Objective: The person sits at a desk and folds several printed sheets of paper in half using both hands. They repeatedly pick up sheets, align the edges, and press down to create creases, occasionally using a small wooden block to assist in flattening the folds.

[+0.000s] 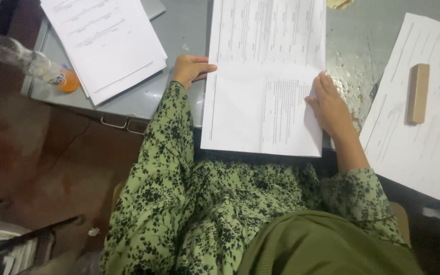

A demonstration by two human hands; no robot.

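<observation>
My left hand (192,69) pinched the folded sheet's (263,76) left edge; my right hand (329,104) pressed flat on its right edge, at the tabletop's (184,30) near edge. The fold looked half-creased. A wooden block (418,93) weighted a stack.

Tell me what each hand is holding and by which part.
Both hold the folded printed sheet: the left hand pinches its left edge, and the right hand presses flat on its lower right part.

The folded sheet (263,76) lies on the counter (184,30), its near edge overhanging. Left of the sheet sits a paper stack (108,43), a bottle (26,61) farther left. Right of the sheet, a block (418,93) rests on more papers (423,137).
</observation>
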